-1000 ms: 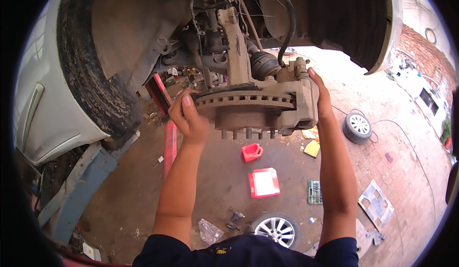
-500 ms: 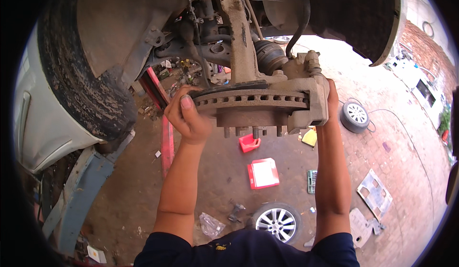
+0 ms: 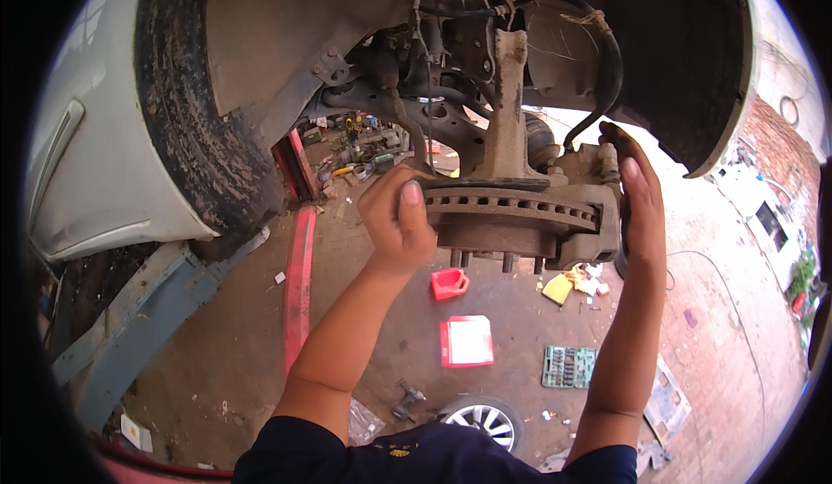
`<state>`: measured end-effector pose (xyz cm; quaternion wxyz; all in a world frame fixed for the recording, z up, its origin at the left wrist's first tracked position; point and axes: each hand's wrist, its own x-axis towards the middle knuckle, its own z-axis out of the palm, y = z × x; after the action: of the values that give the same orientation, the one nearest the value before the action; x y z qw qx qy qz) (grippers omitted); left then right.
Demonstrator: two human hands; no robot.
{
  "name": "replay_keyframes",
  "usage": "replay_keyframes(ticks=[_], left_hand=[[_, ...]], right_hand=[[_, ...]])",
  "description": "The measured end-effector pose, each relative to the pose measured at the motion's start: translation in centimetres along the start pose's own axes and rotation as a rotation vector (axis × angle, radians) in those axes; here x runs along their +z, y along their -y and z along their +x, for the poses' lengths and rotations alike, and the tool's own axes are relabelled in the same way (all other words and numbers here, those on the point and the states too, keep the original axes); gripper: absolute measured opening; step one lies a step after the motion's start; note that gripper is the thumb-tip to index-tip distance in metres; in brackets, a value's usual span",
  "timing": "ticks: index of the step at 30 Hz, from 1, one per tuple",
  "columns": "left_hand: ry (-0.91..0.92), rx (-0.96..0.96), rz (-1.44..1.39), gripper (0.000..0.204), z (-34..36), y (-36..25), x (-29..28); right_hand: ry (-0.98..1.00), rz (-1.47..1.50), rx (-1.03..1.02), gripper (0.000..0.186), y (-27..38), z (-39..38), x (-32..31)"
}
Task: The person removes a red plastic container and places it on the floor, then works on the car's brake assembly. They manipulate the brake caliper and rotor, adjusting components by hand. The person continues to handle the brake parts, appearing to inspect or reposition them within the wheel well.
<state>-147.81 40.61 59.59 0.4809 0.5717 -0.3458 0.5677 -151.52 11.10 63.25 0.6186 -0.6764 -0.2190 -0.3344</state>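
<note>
A rusty vented brake disc (image 3: pixel 498 234) with wheel studs hangs in front of me on the steering knuckle (image 3: pixel 505 133). My left hand (image 3: pixel 397 220) grips the disc's left edge, its thumb on the near side and the other fingers partly hidden behind. The brake caliper (image 3: pixel 598 220) straddles the right side of the disc. Along the caliper's outer side lies my right hand (image 3: pixel 643 207), its fingers stretched upward with darkened tips. The palm is hidden, so how firmly it touches cannot be told. A black brake hose (image 3: pixel 611 72) curves down toward the caliper.
Dark wheel arch liner (image 3: pixel 286 42) and a white body panel (image 3: pixel 104 137) surround the hub. A red lift arm (image 3: pixel 299 285) runs below left. On the floor lie a red box (image 3: pixel 466 342), a red container (image 3: pixel 449 285), a green tool case (image 3: pixel 568 367) and a wheel (image 3: pixel 485 419).
My right hand has slid up the caliper's outer side, its fingers now extended near the top. The left hand stays on the disc edge. The view has shifted, so the hub appears farther right and lower.
</note>
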Motion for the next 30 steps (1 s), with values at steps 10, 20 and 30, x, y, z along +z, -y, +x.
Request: replay_keyframes(ticks=[10,20,30], left_hand=[[0.014,-0.060,-0.106,0.026,-1.0,0.9,-0.7],[0.002,-0.099,-0.056,0.035,-0.8,-0.3,-0.3],[0.065,0.071,0.613,0.042,-0.8,5.0,-13.1]], right_hand=[[0.037,-0.091,0.148,0.052,1.3,-0.4,1.7],[0.005,-0.004,0.134,0.046,0.8,-0.3,1.1],[-0.053,0.199,-0.004,0.059,-9.5,-10.4,-8.8]])
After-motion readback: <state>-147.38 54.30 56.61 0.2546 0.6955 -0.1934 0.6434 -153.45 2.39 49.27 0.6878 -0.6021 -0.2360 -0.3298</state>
